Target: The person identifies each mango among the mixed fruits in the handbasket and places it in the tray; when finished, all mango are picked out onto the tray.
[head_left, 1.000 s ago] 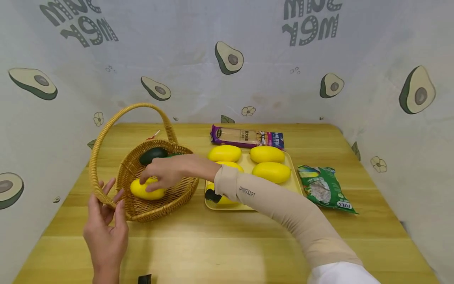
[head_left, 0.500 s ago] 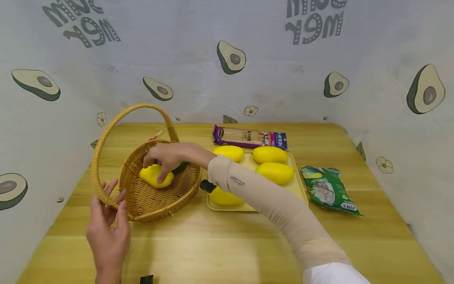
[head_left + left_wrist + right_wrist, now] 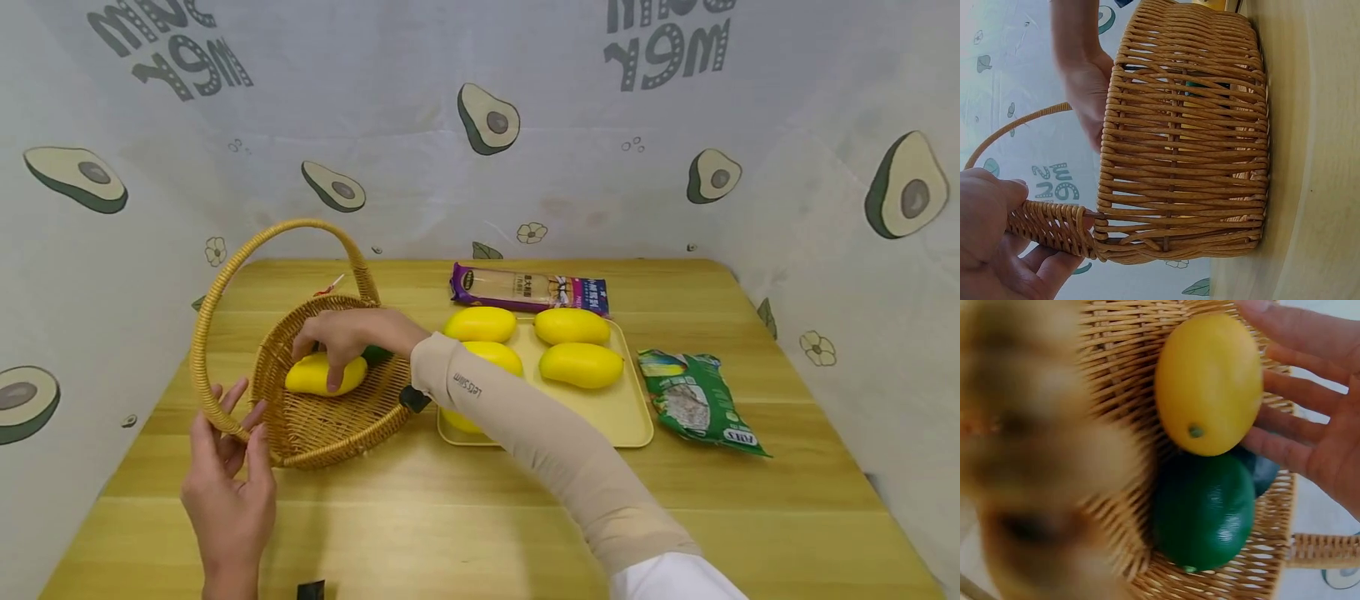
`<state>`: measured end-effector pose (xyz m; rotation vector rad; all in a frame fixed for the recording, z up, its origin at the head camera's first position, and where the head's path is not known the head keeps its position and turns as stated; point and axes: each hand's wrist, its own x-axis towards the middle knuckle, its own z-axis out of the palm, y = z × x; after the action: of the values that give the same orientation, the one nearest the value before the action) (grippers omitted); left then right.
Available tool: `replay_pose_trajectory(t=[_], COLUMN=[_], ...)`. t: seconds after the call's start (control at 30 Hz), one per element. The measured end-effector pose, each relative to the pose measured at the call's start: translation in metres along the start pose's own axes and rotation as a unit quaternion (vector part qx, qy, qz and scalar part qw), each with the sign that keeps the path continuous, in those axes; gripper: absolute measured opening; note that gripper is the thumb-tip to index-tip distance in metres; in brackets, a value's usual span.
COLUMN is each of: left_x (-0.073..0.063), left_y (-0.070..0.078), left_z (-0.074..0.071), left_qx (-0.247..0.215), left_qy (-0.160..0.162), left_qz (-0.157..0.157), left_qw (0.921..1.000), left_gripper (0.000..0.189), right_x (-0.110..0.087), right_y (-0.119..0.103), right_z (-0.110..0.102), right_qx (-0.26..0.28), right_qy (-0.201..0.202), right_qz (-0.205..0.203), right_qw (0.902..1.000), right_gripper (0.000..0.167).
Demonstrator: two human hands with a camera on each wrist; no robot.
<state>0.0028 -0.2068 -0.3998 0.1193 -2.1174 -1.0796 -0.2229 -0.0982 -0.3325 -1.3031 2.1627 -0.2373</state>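
A wicker basket with a tall arched handle stands on the left of the table. My left hand holds the handle's near base between thumb and fingers, also seen closely in the left wrist view. Inside the basket lies a yellow mango, with my right hand over it. In the right wrist view, its extended fingers meet the side of the mango. Beside the mango sit a glossy green fruit and a darker one, the latter partly hidden.
A pale yellow tray right of the basket carries several yellow mangoes, partly covered by the right sleeve. Behind it lies a purple noodle packet. A green bag is at the right. A small black object shows at the front edge.
The mango in the basket has shifted back toward the far side and turned a little, with my right hand following over it. My left hand keeps its hold on the handle.
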Motion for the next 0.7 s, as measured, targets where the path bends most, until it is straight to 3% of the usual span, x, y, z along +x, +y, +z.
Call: replay_pose_trajectory(t=[0.3, 0.7], left_x=[0.001, 0.000], left_y=[0.002, 0.002], left_z=[0.002, 0.001], left_qx=[-0.007, 0.002], left_qy=[0.002, 0.001], left_qz=[-0.001, -0.007], left_qw=[1.0000, 1.0000], left_gripper=[0.070, 0.069], right_x=[0.005, 0.005], right_y=[0.013, 0.011], right_z=[0.005, -0.001], right_qx=[0.032, 0.022], right_qy=[0.001, -0.031], right_qz=[0.017, 0.024], right_qw=[0.9994, 0.9990], right_gripper=[0.077, 0.075])
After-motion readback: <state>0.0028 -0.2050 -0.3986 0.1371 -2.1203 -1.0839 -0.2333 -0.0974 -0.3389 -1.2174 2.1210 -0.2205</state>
